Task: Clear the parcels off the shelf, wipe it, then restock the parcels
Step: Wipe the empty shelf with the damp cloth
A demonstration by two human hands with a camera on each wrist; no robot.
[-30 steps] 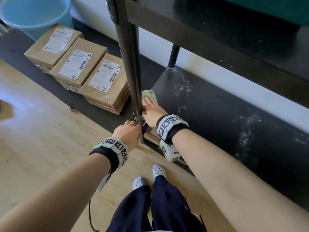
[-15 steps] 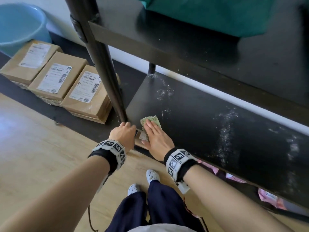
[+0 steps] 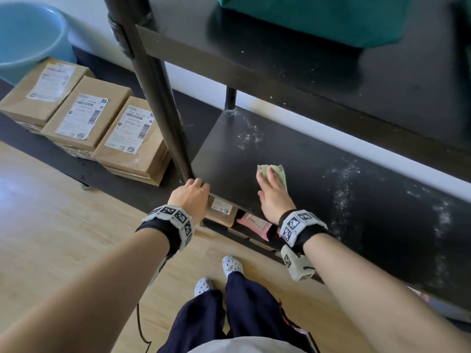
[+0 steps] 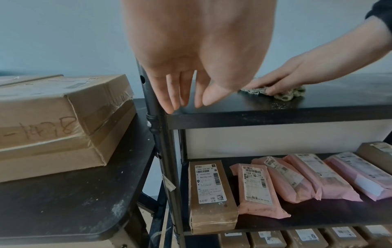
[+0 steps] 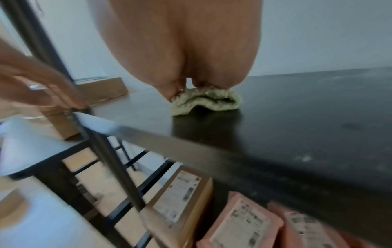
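The black shelf (image 3: 318, 189) bears only white dust streaks (image 3: 342, 184) towards its right and back. My right hand (image 3: 270, 184) lies flat with straight fingers on a pale green cloth (image 3: 280, 171) (image 5: 207, 102) (image 4: 284, 94), pressing it onto the shelf near the left front. My left hand (image 3: 193, 189) (image 4: 184, 99) rests with straight fingers on the shelf's front left corner beside the black post (image 3: 158, 103). Three brown parcels (image 3: 84, 121) with white labels sit in a row on a low dark table left of the shelf.
A blue tub (image 3: 30, 39) stands behind the parcels. The upper shelf (image 3: 305, 67) overhangs and carries a teal item (image 3: 318, 16). The lower shelf (image 4: 318, 216) holds a brown box (image 4: 210, 193) and pink mailers (image 4: 258, 188). Wooden floor lies below.
My right hand has slid the cloth to the right along the shelf, away from the post. The left hand has stayed at the front left corner. The head view has shifted.
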